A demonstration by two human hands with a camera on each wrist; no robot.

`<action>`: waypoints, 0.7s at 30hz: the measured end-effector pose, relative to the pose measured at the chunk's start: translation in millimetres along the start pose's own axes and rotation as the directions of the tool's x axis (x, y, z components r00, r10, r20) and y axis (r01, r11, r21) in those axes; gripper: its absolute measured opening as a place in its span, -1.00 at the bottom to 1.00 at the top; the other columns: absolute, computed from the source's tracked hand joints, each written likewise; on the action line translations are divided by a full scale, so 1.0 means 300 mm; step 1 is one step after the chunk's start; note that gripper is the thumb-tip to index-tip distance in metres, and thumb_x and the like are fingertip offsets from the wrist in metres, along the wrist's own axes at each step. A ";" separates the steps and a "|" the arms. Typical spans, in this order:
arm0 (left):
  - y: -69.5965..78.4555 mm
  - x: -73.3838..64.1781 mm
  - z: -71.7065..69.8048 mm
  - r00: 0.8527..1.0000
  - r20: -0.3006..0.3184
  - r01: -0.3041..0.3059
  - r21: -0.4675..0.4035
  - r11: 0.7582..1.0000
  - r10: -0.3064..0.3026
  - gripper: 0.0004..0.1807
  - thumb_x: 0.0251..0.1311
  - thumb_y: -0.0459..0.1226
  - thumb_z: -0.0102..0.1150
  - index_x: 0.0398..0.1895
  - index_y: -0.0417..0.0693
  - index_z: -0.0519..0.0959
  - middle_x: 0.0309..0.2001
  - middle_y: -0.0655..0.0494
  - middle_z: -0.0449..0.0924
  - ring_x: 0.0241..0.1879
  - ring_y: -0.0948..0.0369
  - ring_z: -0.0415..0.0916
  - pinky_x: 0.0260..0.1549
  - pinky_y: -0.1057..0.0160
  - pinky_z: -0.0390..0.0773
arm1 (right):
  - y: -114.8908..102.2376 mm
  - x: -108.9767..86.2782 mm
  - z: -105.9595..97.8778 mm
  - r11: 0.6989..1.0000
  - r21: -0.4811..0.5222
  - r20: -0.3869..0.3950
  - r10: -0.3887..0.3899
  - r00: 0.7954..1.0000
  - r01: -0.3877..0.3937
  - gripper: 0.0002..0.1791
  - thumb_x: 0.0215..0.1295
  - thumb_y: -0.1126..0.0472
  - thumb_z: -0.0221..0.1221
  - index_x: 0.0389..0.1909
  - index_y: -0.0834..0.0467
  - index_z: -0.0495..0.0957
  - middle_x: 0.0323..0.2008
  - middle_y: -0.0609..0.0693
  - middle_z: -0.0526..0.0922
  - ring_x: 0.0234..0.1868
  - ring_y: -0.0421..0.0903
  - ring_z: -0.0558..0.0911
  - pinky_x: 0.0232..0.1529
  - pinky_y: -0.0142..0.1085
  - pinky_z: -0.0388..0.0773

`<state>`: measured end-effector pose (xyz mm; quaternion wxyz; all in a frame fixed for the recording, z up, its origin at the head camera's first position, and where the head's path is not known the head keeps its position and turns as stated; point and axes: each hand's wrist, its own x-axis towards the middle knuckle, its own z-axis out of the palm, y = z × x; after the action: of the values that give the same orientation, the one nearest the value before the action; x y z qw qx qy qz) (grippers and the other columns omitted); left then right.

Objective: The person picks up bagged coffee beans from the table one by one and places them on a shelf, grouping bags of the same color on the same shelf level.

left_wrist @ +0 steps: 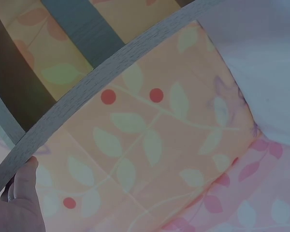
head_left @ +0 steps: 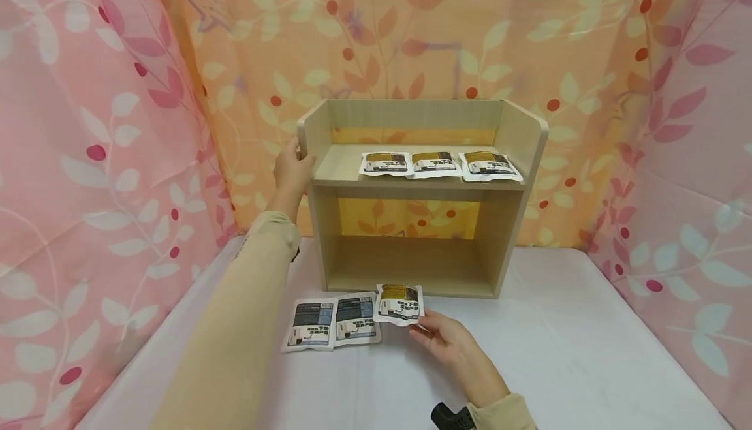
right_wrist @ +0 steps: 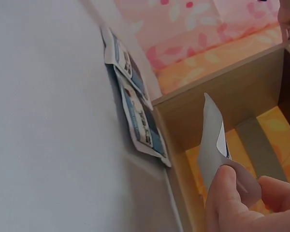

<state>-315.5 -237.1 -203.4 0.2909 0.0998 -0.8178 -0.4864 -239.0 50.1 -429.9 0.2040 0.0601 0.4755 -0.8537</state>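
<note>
My right hand (head_left: 449, 345) pinches the lower right corner of a white sachet with a gold and black label (head_left: 399, 303). In the right wrist view the pinched sachet (right_wrist: 213, 140) stands edge-on, thumb on one side, fingers on the other. Two sachets with blue labels (head_left: 310, 323) lie side by side on the table, left of the held one, the right one partly covered in the head view. My left hand (head_left: 292, 172) grips the left side panel of a small wooden shelf (head_left: 405, 185); in the left wrist view the thumb and fingers (left_wrist: 24, 186) straddle the panel's edge.
Three gold-labelled sachets (head_left: 436, 164) lie in a row on the upper board, toward its right. The lower compartment (head_left: 411, 263) opens to the front. A white cloth (head_left: 576, 352) covers the table, with patterned curtains (head_left: 106, 156) on three sides.
</note>
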 end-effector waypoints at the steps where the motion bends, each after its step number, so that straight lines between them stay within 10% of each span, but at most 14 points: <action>1: 0.000 0.001 -0.001 1.000 0.001 -0.002 0.001 1.000 0.002 -0.50 0.33 -0.33 0.06 0.35 0.03 0.39 0.18 -0.14 0.52 0.21 0.00 0.41 0.20 0.04 0.36 | -0.006 -0.004 0.002 1.000 0.000 0.003 -0.002 1.000 0.002 -0.43 0.36 0.58 -0.13 0.36 0.59 0.00 -0.27 0.15 0.59 -0.28 -0.04 0.62 -0.08 -0.21 0.61; 21: 0.003 -0.002 -0.005 1.000 0.019 0.013 -0.018 1.000 -0.013 -0.45 0.35 -0.32 0.06 0.41 0.08 0.33 0.23 -0.13 0.48 0.24 0.00 0.40 0.18 0.04 0.39 | -0.120 -0.105 0.047 0.996 -0.043 0.064 -0.074 0.995 0.077 -0.42 0.39 0.53 -0.13 0.38 0.56 -0.01 -0.17 0.14 0.57 -0.19 -0.06 0.60 -0.07 -0.25 0.60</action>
<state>-314.2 -237.4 -202.2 0.2806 0.0979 -0.8155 -0.4965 -223.7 64.1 -384.6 0.1875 0.0107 0.4902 -0.8511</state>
